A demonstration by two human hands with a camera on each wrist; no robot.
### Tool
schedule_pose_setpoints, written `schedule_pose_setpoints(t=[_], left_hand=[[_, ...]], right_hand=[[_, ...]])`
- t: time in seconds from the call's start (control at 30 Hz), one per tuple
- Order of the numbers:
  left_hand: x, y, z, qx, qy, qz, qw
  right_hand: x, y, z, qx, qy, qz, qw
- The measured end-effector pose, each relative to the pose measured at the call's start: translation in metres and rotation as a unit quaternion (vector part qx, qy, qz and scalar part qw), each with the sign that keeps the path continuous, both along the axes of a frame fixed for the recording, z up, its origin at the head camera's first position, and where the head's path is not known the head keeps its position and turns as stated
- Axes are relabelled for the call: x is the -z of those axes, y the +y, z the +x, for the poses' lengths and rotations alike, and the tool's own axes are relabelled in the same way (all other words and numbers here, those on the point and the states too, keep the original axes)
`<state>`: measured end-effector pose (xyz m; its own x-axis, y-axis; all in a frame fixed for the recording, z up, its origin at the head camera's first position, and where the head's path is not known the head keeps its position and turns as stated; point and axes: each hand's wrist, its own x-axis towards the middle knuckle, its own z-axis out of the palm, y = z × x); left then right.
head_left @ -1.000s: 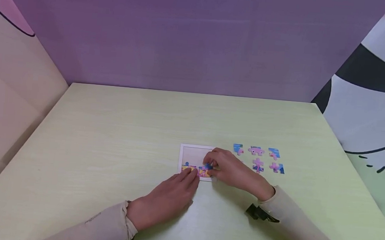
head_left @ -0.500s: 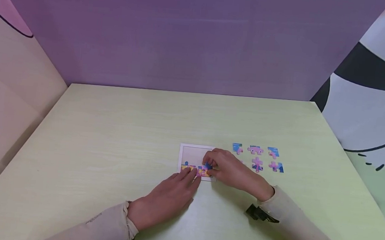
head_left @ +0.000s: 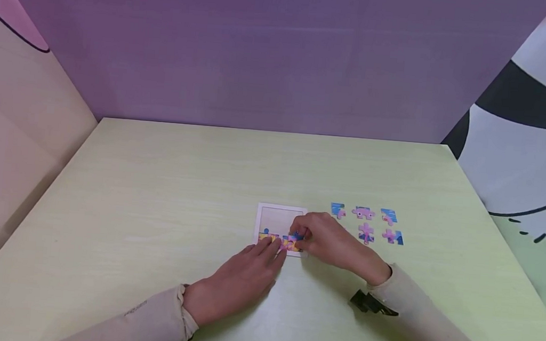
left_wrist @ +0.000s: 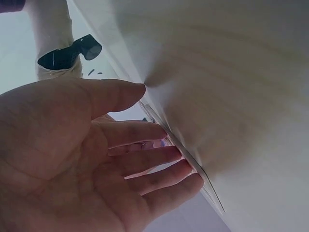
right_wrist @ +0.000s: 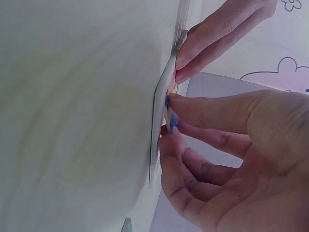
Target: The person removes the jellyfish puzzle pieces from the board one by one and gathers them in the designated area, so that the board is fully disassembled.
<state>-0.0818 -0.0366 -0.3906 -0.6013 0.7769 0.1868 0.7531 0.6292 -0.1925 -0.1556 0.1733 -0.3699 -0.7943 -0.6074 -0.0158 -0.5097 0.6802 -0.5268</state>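
A shallow white puzzle tray (head_left: 258, 220) lies on the table with colourful jigsaw pieces (head_left: 265, 237) along its near side. My left hand (head_left: 237, 288) lies over the tray's near edge, fingers straight, the tips resting on the pieces there. From the right, my right hand (head_left: 332, 245) reaches over the tray's right side. Its thumb and fingertips pinch a puzzle piece (right_wrist: 173, 121) with blue on it, at the right end of the row. Most of that piece is hidden by the fingers, and I cannot tell whether it lies flat.
Several loose pieces lie right of the tray in two rows, among them a pink one with eyes (head_left: 363, 213) and a pink-and-blue one (head_left: 393, 237). A purple wall (head_left: 282, 59) stands behind the table (head_left: 156, 183). A black device (head_left: 372, 303) sits at the right cuff.
Both hands keep nearly the same place and pose at the tray. The head view shifts slightly.
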Motion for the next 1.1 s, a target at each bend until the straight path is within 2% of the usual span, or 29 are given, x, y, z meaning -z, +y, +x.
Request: schedule_pose_setpoints(t=[0.27, 0.43, 0.67, 0.87, 1.1], left_hand=[[0.000, 0.001, 0.001, -0.009, 0.002, -0.015, 0.9998], [0.000, 0.001, 0.001, -0.011, 0.003, -0.021, 0.9997], [0.000, 0.002, 0.001, -0.009, -0.006, -0.019, 0.9998], [0.000, 0.003, 0.001, -0.010, 0.003, -0.024, 0.9997], [-0.001, 0.003, 0.001, -0.012, -0.017, -0.014, 0.9997]], right_hand=[[0.002, 0.005, 0.001, -0.004, -0.009, -0.042, 0.9991], [-0.003, 0.011, 0.008, -0.014, 0.008, -0.077, 0.9969], [-0.012, 0.029, 0.018, 0.022, 0.048, -0.096, 0.9940], [-0.014, 0.051, 0.028, 0.038, 0.092, -0.109, 0.9891], [-0.018, 0.074, 0.041, 0.062, 0.109, -0.113, 0.9857]])
